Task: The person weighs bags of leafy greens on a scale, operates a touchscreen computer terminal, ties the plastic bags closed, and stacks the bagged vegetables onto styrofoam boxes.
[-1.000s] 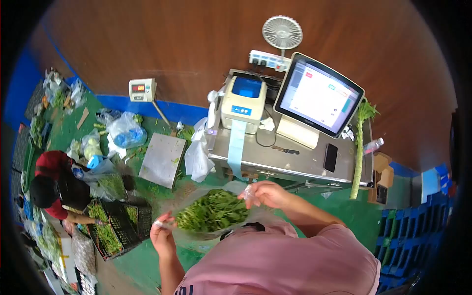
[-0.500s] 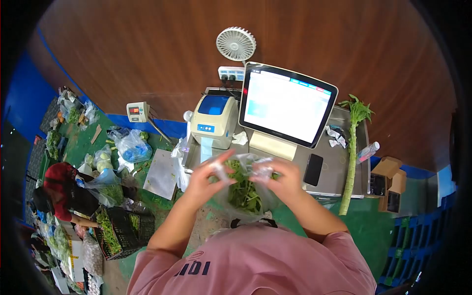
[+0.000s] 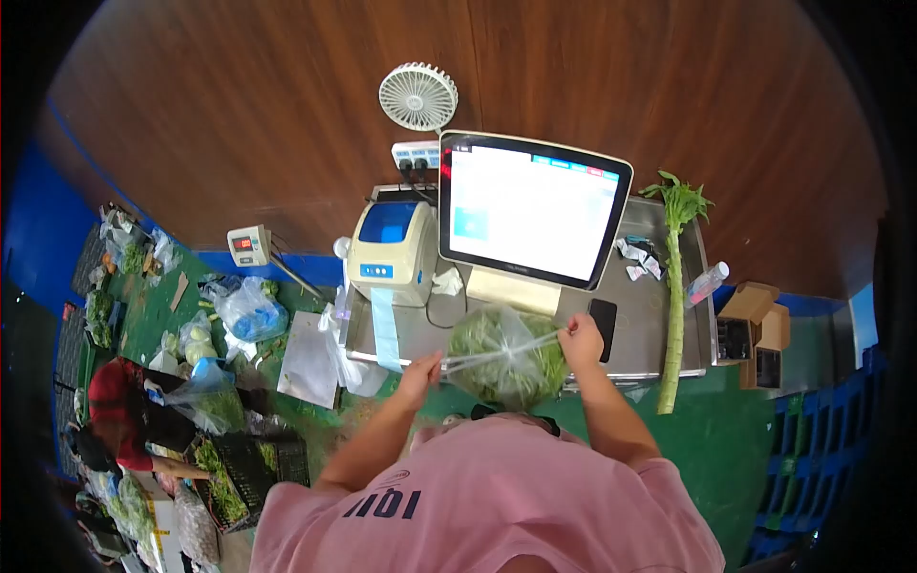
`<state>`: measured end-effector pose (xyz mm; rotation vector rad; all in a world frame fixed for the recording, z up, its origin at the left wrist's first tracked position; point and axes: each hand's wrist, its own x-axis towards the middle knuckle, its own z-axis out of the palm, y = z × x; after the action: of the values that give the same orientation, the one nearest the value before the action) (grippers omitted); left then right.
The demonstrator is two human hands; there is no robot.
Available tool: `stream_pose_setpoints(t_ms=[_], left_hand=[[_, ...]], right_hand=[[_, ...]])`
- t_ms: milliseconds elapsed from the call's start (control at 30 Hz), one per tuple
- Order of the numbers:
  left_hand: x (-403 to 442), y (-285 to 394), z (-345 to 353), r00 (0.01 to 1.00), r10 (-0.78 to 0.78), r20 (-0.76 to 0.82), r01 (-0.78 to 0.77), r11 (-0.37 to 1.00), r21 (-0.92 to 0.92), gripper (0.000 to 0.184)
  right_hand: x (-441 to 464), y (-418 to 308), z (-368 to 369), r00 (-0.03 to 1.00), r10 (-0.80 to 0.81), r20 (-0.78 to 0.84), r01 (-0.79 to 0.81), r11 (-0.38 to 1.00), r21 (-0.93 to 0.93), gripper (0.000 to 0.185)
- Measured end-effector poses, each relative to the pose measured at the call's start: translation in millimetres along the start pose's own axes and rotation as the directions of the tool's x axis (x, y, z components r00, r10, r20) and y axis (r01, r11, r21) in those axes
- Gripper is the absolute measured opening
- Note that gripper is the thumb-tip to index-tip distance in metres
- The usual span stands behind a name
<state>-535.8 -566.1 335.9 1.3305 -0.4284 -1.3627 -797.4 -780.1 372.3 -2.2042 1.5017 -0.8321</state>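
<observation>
A single head-worn camera looks forward and steeply down over the hands (image 3: 417,380), tabletop (image 3: 642,320) and wall (image 3: 592,72).

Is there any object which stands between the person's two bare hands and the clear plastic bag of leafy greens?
Nothing visible does: the left hand and the right hand each grip a stretched end of the clear plastic bag. The black rectangular phone shows just past the right hand, outside that path.

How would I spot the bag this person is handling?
Find the big bright monitor on the steel table. Below it in the picture, between the person's left hand and right hand, is a clear plastic bag of leafy greens. Unlike the floor bags at left, its ends stretch out to both hands.
</observation>
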Motion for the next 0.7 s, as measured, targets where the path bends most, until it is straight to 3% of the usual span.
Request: stream_pose_setpoints(t_ms=[67,100,133,167,200,267,300,367,400,467,500,567,667,700], left_hand=[[-3,27,23,0.981,0.169,-0.095,-0.181,0.973,-0.139,0.027],[-11,41,35,0.961,0.225,-0.161,-0.256,0.944,-0.210,0.026],[-13,60,38,0.939,0.343,0.035,-0.330,0.922,-0.203,0.021],[-20,82,56,0.937,0.343,0.060,-0.328,0.927,-0.182,0.021],[-21,103,78,0.931,0.355,0.088,-0.338,0.927,-0.162,0.023],[-15,120,99,0.913,0.315,0.260,-0.366,0.913,0.181,0.029],[-16,123,108,0.914,0.269,0.305,-0.354,0.895,0.270,0.029],[-13,127,122,0.906,0.168,0.389,-0.344,0.827,0.444,0.029],[-5,122,123,0.862,0.326,0.389,-0.487,0.745,0.456,0.026],[11,105,120,0.699,0.599,0.391,-0.711,0.517,0.477,0.020],[6,108,115,0.794,0.466,0.391,-0.608,0.600,0.520,0.018],[-8,118,95,0.916,0.161,0.367,-0.366,0.709,0.603,0.014],[4,72,39,0.877,0.123,0.464,-0.425,0.647,0.633,0.020],[6,62,34,0.873,0.157,0.461,-0.409,0.750,0.520,0.020]], right_hand=[[-6,-16,-6,0.977,-0.184,-0.103,0.168,0.975,-0.147,0.003],[-4,-15,-8,0.995,0.045,0.084,-0.060,0.981,0.183,0.006],[1,-8,-11,0.920,0.211,0.329,-0.345,0.835,0.429,0.009],[8,-7,-13,0.772,0.276,0.573,-0.613,0.560,0.557,0.012],[8,-43,-41,0.724,0.137,0.676,-0.689,0.143,0.710,0.019],[10,-96,-64,0.679,-0.002,0.734,-0.710,0.251,0.658,0.016],[10,-111,-64,0.651,-0.069,0.756,-0.709,0.301,0.638,0.015],[5,-127,-57,0.691,-0.115,0.714,-0.576,0.510,0.639,0.015],[4,-130,-55,0.705,-0.139,0.695,-0.497,0.601,0.625,0.015],[1,-123,-44,0.835,-0.096,0.542,-0.372,0.627,0.685,0.012],[-2,-117,-36,0.886,-0.074,0.458,-0.310,0.640,0.703,0.011],[9,-87,-28,0.996,0.083,0.026,-0.086,0.957,0.276,0.008],[-5,-25,-1,0.987,0.162,0.017,-0.163,0.978,0.128,0.012],[-14,-14,6,0.986,0.166,0.034,-0.168,0.980,0.102,0.013]])
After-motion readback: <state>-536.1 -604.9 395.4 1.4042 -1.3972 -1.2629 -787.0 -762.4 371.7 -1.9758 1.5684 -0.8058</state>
